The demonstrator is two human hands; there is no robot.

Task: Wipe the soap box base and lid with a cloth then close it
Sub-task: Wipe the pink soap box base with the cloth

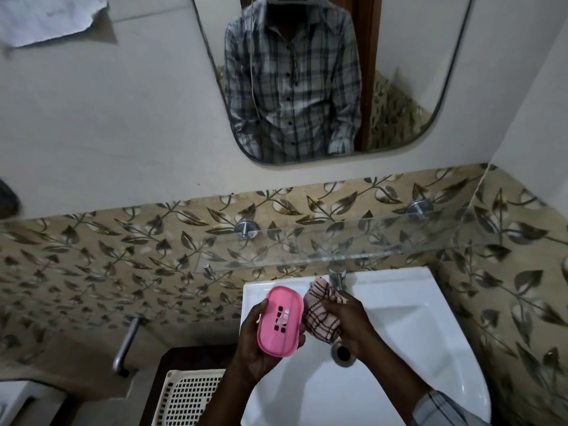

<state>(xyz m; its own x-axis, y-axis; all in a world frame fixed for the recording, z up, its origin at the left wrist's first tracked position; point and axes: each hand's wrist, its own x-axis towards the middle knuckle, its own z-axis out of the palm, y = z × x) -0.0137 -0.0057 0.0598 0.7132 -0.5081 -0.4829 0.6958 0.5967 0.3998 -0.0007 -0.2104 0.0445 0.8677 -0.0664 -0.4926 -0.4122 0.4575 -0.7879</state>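
Note:
My left hand (255, 348) grips a pink oval soap box piece (280, 320) with small square holes in its middle, held tilted above the left part of the white sink (399, 302). Whether this piece is the base or the lid I cannot tell. Just to its right, my right hand (353, 321) holds a bunched pink cloth with dark checked lines (321, 315). The cloth's edge is right beside the pink piece. No second soap box piece is in sight.
A metal tap (337, 276) stands behind the cloth and the drain (342, 353) lies below my right hand. A glass shelf (338, 241) juts out above the sink. A cream lattice basket (190, 395) sits lower left, a mirror (399, 87) hangs above.

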